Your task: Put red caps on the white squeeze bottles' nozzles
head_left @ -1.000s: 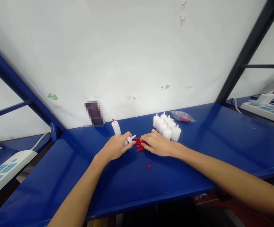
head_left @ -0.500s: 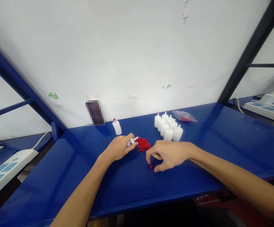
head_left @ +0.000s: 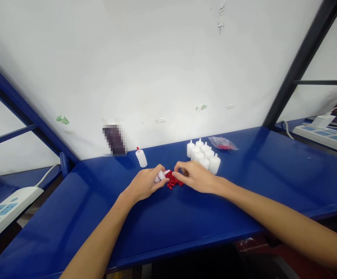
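Note:
My left hand point(head_left: 146, 183) is closed round a white squeeze bottle point(head_left: 161, 175), tilted so its nozzle points right. At the nozzle's tip, the thumb and forefinger of my right hand point(head_left: 196, 176) come together in a pinch. A red cap seems to be between them, but it is hard to separate from the pile of red caps point(head_left: 172, 183) just behind and below. Behind my left hand, a white bottle with a red cap point(head_left: 141, 158) stands upright. Several uncapped white bottles point(head_left: 214, 164) stand grouped beyond my right hand.
A clear plastic bag point(head_left: 223, 143) with red caps lies at the back right. The blue table point(head_left: 162, 228) meets a white wall point(head_left: 156, 69). Power strips flank it, one at the left point(head_left: 9, 211) and one at the right point(head_left: 328, 137), beyond slanted metal posts.
My right hand has moved up and left to the bottle's nozzle, its fingers closing. The lone red cap between its fingers has left the table. My left hand keeps its hold.

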Action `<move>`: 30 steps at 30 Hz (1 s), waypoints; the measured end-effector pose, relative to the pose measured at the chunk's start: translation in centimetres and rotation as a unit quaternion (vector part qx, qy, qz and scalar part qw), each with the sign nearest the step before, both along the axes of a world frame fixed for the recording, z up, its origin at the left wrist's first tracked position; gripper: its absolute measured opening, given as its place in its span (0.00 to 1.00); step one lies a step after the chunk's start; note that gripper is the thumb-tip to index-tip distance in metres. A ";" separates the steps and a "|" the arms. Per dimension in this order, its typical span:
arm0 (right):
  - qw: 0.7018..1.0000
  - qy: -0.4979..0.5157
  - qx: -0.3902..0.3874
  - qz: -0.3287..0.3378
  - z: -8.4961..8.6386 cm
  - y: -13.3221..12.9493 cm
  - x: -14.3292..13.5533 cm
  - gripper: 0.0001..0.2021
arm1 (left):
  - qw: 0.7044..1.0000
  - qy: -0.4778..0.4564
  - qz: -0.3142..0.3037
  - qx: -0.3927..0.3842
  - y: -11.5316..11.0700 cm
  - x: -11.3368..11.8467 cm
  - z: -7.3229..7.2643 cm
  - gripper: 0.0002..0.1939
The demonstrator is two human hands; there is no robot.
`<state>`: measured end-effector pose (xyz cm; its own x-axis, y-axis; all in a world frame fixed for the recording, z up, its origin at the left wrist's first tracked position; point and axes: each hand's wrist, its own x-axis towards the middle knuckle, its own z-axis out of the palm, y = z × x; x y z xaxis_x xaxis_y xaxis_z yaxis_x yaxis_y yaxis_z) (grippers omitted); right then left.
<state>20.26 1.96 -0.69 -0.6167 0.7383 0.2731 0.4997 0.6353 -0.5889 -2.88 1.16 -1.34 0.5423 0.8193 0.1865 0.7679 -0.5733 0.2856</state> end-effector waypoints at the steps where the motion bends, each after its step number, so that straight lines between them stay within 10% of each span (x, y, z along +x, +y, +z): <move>1: 1.000 0.015 -0.008 -0.007 0.1 -0.1 -0.1 0.13 | 1.000 -0.009 -0.006 -0.002 -0.2 0.2 0.0 0.16; 7: 0.998 0.051 0.032 0.023 0.8 -1.0 0.2 0.15 | 0.998 -0.052 -0.029 -0.031 -0.9 0.9 0.2 0.21; 19: 0.971 -0.162 -0.029 -0.172 -0.4 -2.8 8.1 0.18 | 0.996 -0.061 -0.012 0.056 0.1 0.1 -0.7 0.14; 30: 0.989 -0.035 0.014 -0.144 0.8 -4.7 5.0 0.16 | 0.991 -0.065 -0.050 0.110 -1.0 2.1 -1.2 0.17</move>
